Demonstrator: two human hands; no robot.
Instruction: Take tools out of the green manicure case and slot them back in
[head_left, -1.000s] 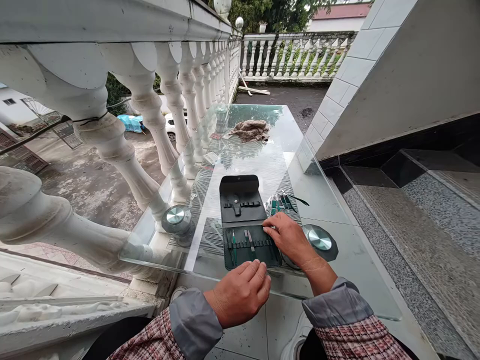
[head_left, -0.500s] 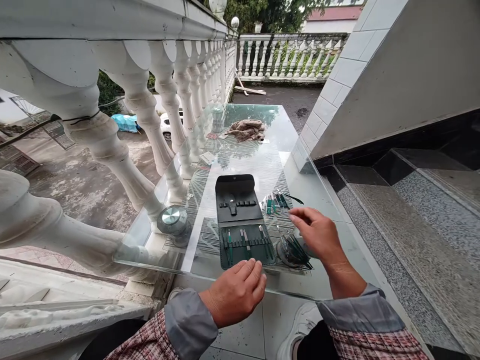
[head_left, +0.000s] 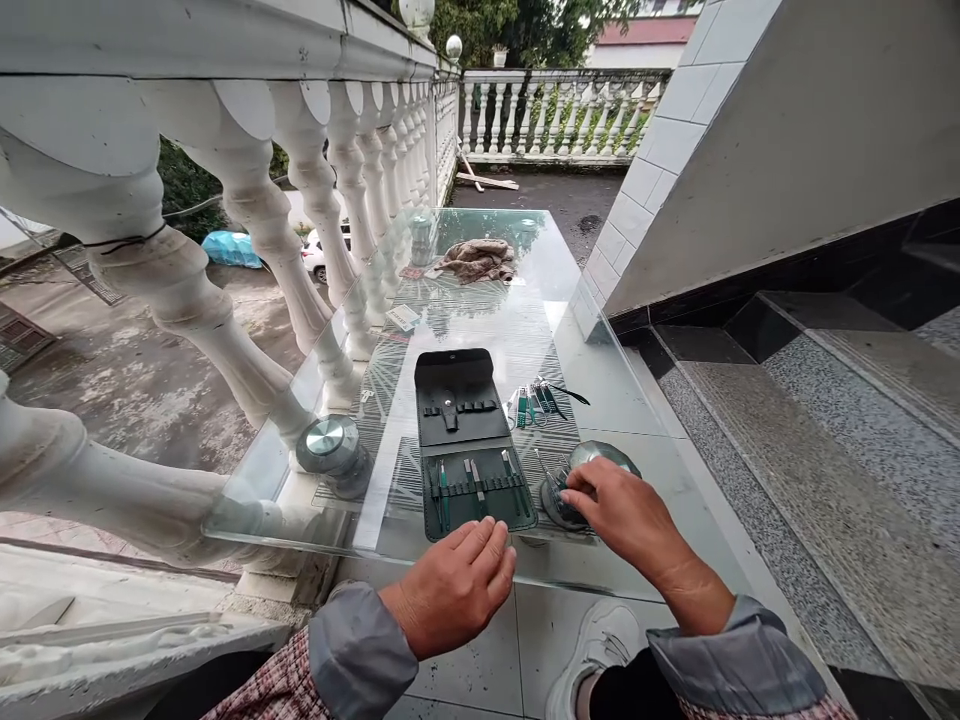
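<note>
A dark green manicure case (head_left: 450, 440) lies unfolded on the glass table (head_left: 345, 535), with several slim tools (head_left: 474, 482) in the loops of its lower panel. My left hand (head_left: 454, 585) is at the case's near edge, fingers curled together; what they hold, if anything, is hidden. To the right, my right hand (head_left: 622, 510) reaches over a bunch of thin metal tools (head_left: 555, 478) in a round dish. Its thumb and forefinger are pinched at these tools; I cannot make out what is between them. Nail clippers and small scissors (head_left: 534, 402) lie beyond the dish.
A crumpled brown cloth (head_left: 476, 260) and a small card (head_left: 403, 318) lie farther back on the table. Round metal-capped supports (head_left: 332, 440) show under the glass. A white balustrade (head_left: 247, 220) runs along the left, and stone steps (head_left: 780, 430) rise on the right.
My right hand has come down and towards me, from above the dish onto the bunch of tools, its fingertips closing. My left hand has stayed by the case. The view has shifted slightly.
</note>
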